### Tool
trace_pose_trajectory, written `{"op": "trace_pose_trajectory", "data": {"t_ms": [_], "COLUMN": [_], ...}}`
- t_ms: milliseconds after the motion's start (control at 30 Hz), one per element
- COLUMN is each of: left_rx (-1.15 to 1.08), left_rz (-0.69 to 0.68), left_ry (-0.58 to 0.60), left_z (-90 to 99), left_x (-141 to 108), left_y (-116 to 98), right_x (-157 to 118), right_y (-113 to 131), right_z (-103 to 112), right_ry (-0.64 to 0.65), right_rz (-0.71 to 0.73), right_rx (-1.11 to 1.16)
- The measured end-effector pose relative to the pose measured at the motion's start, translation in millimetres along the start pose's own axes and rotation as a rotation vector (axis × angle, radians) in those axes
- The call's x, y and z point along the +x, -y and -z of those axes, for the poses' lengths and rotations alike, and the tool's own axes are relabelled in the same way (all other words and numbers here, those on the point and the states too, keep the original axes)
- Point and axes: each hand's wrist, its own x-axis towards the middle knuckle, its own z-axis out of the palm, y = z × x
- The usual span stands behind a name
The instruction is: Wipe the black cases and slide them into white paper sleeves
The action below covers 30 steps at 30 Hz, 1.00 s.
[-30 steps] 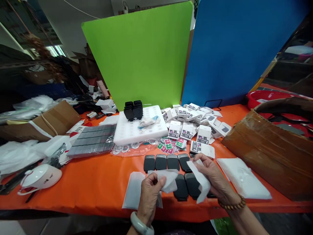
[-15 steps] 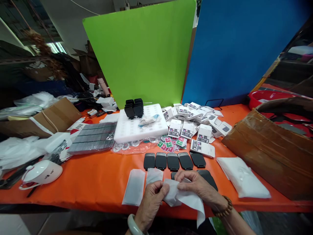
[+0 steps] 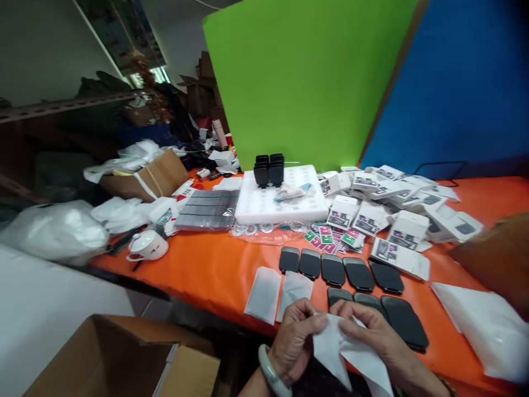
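Note:
Thin white sheets or sleeves (image 3: 336, 350) hang between my two hands at the table's front edge. My left hand (image 3: 298, 336) pinches their left side between thumb and fingers. On the other side, my right hand (image 3: 367, 330) grips the material with thumb and bent fingers. Two translucent white sleeves lie flat to the left, one (image 3: 263, 294) beside another (image 3: 295, 291). Beyond my hands, several flat black pads (image 3: 333, 269) lie in a row, with more black pads (image 3: 403, 320) in a nearer row, partly behind my right hand.
Small white printed boxes (image 3: 407, 229) are heaped behind the pads, near red and green cards (image 3: 326, 237). A white foam block (image 3: 285, 207) bears black stands. Left are a white cup (image 3: 149, 246) and wrapped grey stack (image 3: 206, 209). An open carton (image 3: 124, 358) sits below; a white packet (image 3: 485, 325) lies right.
The view has swung left and down, bringing the open carton into sight. Both hands still hold the white material, which now hangs lower in front of the table edge.

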Motion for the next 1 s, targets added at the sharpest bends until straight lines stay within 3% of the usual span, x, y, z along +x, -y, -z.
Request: {"op": "trace_pose_trajectory", "data": {"t_ms": [133, 267, 700, 833, 900, 1000], "left_rx": [-0.044, -0.04, -0.035, -0.058, 0.095, 0.585], "left_rz": [0.023, 0.034, 0.002, 0.028, 0.012, -0.041], "left_ry": [-0.02, -0.015, -0.035, 0.017, 0.043, 0.062], "left_z": [8.1, 13.1, 20.4, 18.7, 18.5, 21.1], "left_x": [-2.1, -6.9, -20.3, -23.0, -24.9, -26.1], "left_y": [6.2, 10.0, 11.8, 9.1, 2.5, -9.3], "right_x": [-5.2, -8.4, -8.6, -8.7, -13.5, -23.0], "right_y": [-10.2, -17.9, -46.9, -49.2, -41.0, -20.7], "right_z": [-12.4, -18.3, -13.8, -6.4, -3.3, -0.7], "right_ry": [-0.03, 0.0, 0.041, 0.096, 0.122, 0.142], "right_rz": [-0.089, -0.226, -0.296, -0.283, -0.255, -0.198], "right_rx": [0.283, 0.423, 0.536, 0.419, 0.297, 0.07]}}
